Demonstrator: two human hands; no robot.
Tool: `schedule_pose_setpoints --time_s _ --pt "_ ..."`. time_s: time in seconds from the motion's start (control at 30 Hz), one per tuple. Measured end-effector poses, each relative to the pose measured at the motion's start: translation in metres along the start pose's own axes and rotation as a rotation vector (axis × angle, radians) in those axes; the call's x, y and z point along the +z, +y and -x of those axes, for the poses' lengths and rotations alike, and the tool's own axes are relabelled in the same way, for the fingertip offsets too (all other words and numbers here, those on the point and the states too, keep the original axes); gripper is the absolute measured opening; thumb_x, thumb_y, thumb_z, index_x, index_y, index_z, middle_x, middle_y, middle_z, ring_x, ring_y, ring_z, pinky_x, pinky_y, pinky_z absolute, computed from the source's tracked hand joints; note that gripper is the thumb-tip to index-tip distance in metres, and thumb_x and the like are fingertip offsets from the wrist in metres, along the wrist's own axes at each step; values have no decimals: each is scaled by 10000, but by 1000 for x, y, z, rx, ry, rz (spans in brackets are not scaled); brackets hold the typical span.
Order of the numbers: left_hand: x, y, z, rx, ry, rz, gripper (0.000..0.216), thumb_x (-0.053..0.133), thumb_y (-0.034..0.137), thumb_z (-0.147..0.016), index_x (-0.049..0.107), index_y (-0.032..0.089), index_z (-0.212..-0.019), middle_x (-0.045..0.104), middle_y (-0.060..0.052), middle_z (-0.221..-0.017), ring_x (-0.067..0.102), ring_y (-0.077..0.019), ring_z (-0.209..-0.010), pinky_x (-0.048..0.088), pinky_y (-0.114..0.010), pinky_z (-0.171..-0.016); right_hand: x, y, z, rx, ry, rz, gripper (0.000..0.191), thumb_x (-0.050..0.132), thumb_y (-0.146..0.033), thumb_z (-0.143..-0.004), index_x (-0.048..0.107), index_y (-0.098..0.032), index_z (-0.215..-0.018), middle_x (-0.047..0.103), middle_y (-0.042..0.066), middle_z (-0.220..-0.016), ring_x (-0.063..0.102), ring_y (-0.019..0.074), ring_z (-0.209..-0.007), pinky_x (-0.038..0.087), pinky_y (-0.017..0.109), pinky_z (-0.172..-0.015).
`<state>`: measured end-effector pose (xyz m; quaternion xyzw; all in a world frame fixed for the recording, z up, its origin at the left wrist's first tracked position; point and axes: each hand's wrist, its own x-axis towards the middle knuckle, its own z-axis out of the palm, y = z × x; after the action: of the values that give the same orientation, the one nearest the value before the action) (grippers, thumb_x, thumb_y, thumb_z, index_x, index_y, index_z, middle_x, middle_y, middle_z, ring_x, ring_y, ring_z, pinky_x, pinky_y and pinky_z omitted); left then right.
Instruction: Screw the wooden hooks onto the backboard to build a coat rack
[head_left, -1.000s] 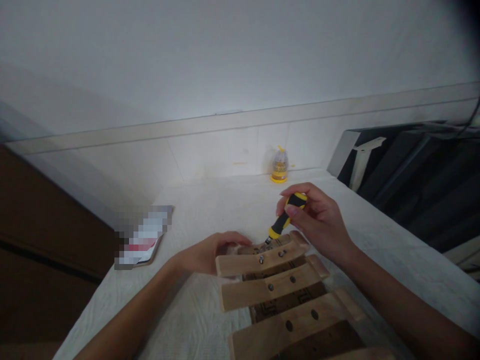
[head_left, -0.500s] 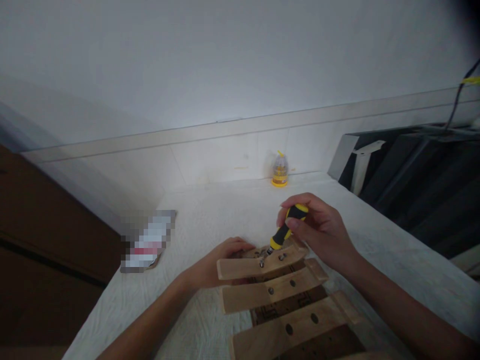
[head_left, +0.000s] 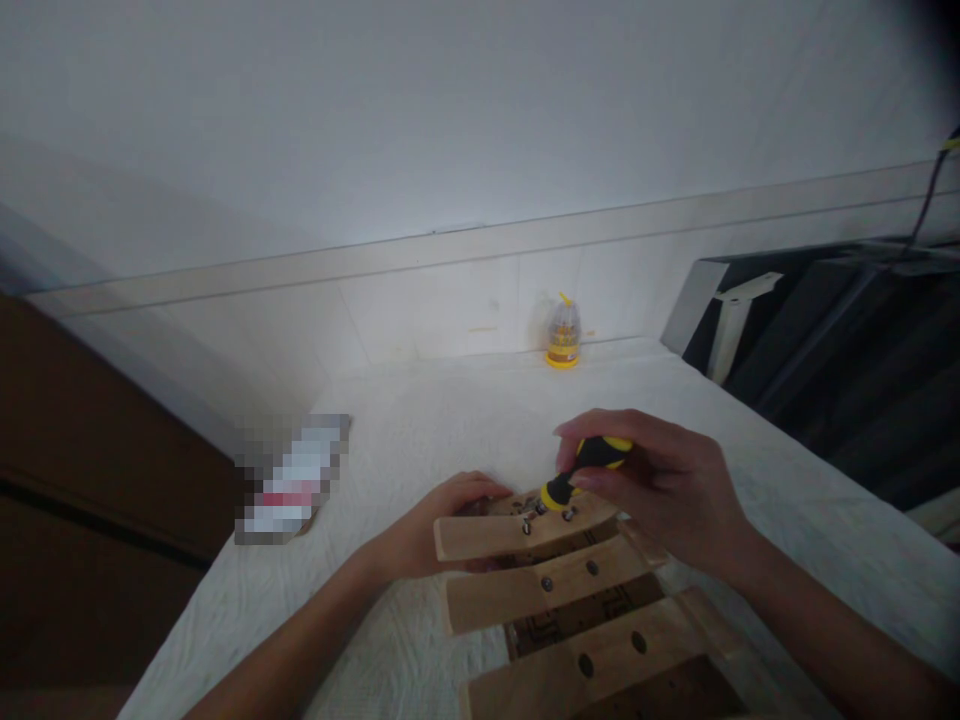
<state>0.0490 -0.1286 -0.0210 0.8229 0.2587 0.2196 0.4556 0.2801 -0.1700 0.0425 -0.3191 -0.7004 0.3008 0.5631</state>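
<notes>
My right hand (head_left: 679, 490) is closed round the black-and-yellow handle of a screwdriver (head_left: 600, 453). The tool leans to the right, its metal tip at a hole with a screw in the farthest slat (head_left: 480, 539) of a wooden slatted piece (head_left: 501, 600). Fingers of my left hand (head_left: 431, 525) wrap round the far left end of that piece, partly hidden behind the slat. Each of the nearer slats has two dark round holes, and dark line patterns show on the wood beneath them.
A clear bottle-shaped container with a yellow base (head_left: 563, 340) stands near the wall. At the left of the cloth-covered table (head_left: 405, 420) lies a blurred-out flat object (head_left: 296, 480). Dark panels with a pale bracket (head_left: 727, 335) lean at the right, and a brown wooden surface (head_left: 90, 480) is at left.
My right hand has moved slightly right and down, tilting the screwdriver handle lower. The left hand keeps its place on the wooden piece. The view has shifted a little.
</notes>
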Motion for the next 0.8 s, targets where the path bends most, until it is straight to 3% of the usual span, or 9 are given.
schedule_pose_setpoints --time_s 0.3,0.8 --pt "1 -8 1 15 1 -20 604 748 378 -652 529 217 -1191 560 -103 -1168 525 -250 -1082 403 -441 -960 2 7 -1 44 83 -27 222 673 -103 -713 666 -244 -883 664 -31 -674 622 92 -569 512 174 -492" --pt "1 -5 0 42 6 -6 580 735 364 -675 524 229 -1199 558 -97 -1179 524 -248 -1098 397 -451 -974 2 9 2 56 104 -67 291 644 -64 -723 659 -265 -934 664 -47 -713 615 65 -586 497 146 -497"
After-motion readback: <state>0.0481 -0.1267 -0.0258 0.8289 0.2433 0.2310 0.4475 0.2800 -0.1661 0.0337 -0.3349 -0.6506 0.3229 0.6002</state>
